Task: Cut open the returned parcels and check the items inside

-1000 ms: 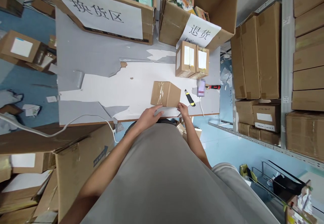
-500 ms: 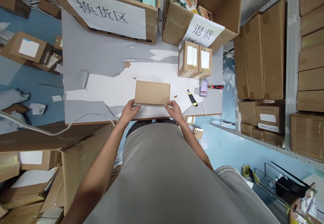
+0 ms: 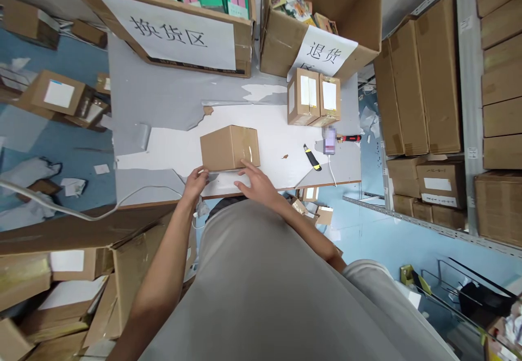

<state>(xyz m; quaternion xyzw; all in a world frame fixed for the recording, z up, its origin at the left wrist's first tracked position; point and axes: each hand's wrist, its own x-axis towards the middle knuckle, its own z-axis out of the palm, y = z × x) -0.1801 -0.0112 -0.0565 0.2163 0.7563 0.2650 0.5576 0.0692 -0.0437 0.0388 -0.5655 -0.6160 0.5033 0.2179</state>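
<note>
A small brown cardboard box (image 3: 220,149) sits at an angle on the worktable, its taped end turned to the right. My left hand (image 3: 196,182) pinches its near left corner between curled fingers. Beside the near right corner is my right hand (image 3: 260,186), open, thumb and fingers apart, with a fingertip against the taped end. Further right on the table lies a black and yellow utility knife (image 3: 312,157). A phone (image 3: 329,140) with a white cable lies past it, next to a red and black handled tool (image 3: 349,138).
Two taped cartons (image 3: 304,97) with white labels stand at the back right. Behind are two large open cartons, an exchange-labelled one (image 3: 110,10) and a return-labelled one (image 3: 281,51). A shelf post (image 3: 471,105) and stacked boxes rise at the right. A white cable (image 3: 138,188) crosses the table's left.
The box has turned, now showing its taped end, and has shifted left. My right hand has moved left and its fingers have spread; my left hand has moved slightly left, still at the box.
</note>
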